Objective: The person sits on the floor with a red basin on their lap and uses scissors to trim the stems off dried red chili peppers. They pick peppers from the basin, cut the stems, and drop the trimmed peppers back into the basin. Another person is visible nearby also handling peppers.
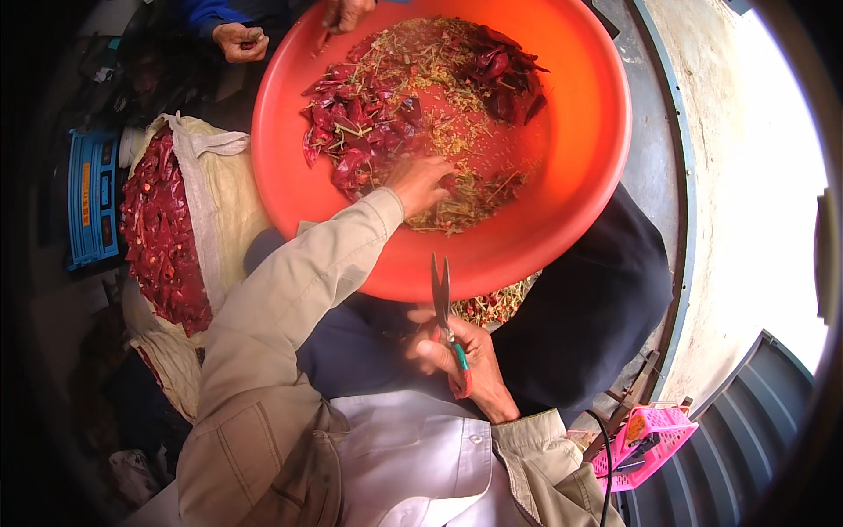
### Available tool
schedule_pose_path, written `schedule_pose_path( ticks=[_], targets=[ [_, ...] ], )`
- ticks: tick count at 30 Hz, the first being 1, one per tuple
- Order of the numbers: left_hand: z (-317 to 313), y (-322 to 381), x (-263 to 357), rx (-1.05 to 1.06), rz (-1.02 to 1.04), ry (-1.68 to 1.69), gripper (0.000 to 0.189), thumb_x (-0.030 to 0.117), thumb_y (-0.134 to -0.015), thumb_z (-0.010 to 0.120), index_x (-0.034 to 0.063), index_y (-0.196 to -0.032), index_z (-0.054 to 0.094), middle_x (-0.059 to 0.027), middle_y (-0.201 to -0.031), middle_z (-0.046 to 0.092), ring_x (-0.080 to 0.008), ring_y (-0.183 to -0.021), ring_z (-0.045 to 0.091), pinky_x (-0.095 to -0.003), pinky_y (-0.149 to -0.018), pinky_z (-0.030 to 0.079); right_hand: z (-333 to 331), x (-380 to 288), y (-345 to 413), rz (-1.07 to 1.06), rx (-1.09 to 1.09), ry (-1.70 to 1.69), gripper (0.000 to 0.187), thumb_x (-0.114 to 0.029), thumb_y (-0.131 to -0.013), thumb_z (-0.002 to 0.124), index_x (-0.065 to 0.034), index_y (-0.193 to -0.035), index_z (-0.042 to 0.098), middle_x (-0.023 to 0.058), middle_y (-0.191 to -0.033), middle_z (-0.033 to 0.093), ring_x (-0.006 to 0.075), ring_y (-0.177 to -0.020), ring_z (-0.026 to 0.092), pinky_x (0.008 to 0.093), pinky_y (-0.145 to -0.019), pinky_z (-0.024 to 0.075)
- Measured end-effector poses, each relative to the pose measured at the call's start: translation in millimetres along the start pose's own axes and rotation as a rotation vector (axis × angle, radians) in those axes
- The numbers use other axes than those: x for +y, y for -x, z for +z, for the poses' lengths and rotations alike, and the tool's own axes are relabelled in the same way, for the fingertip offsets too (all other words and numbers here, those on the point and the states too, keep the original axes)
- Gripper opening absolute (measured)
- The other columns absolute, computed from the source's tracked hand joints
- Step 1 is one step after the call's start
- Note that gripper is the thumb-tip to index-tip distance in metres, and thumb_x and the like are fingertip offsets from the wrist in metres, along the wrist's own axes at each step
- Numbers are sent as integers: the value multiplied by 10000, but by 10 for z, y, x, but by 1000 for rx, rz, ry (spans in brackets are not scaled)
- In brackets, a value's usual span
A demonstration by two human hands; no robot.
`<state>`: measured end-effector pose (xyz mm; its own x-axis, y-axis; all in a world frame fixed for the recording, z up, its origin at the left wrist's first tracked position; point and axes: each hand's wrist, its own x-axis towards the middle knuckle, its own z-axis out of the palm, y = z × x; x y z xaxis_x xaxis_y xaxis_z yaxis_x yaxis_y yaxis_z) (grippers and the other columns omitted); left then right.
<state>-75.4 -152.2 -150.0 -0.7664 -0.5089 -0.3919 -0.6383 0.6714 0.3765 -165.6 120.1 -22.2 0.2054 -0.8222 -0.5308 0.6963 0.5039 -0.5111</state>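
A large red plastic basin (599, 132) stands before me, holding dried red chillies (369, 132), yellow seeds and dry stems. My left hand (420, 184) reaches into the basin, its fingers curled at the pieces near the middle; whether it grips any of them is hidden. Near my lap, below the basin's rim, my right hand (471, 359) holds a pair of scissors (445, 316) with wrapped handles, the blades slightly apart and pointing at the basin. A separate pile of dark red chillies (504, 66) lies at the basin's upper right.
Another person's hands (242, 43) are at the basin's upper left. A woven sack (217, 191) full of red chillies stands at left, beside a blue crate (93, 197). Stems and chilli bits (494, 304) lie beneath the basin. A pink plastic basket (649, 448) is at lower right.
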Motion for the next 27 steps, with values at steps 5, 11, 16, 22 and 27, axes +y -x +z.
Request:
schedule_pose_path(
  ticks=[5,11,16,22,27],
  targets=[
    [146,-127,-23,-29,34,-18,465,136,-893,758,68,-1329,609,-122,-1226,622,-361,-1086,650,-455,-928,541,-39,1,-27,24,4,-40,461,-186,-960,762,16,-1349,618,33,-903,684,77,-747,604,242,-696,520],
    [223,-100,-44,18,68,-12,400,77,-883,758,54,-1268,655,-139,-1116,603,-349,-1045,639,-453,-897,538,-60,24,-19,29,20,-20,456,-188,-960,762,19,-1339,620,32,-893,684,74,-746,602,236,-687,513],
    [291,-89,-43,21,55,-46,364,79,-849,778,79,-1202,690,-131,-1113,605,-341,-1026,639,-455,-899,528,-59,47,4,-1,42,13,443,-201,-958,762,19,-1319,629,32,-886,692,77,-737,613,237,-681,520],
    [151,-44,-33,210,159,-52,299,104,-850,796,69,-1131,701,-103,-1103,640,-289,-1017,649,-415,-892,537,-57,44,55,-39,84,47,432,-206,-950,772,27,-1290,643,17,-873,684,76,-742,620,236,-678,521],
    [-173,227,245,158,3,414,299,43,-836,811,37,-1114,699,-52,-982,710,-148,-904,688,-308,-773,560,27,20,89,-193,191,85,468,-145,-934,798,70,-1307,615,-26,-835,627,37,-751,560,210,-697,471]
  ],
)
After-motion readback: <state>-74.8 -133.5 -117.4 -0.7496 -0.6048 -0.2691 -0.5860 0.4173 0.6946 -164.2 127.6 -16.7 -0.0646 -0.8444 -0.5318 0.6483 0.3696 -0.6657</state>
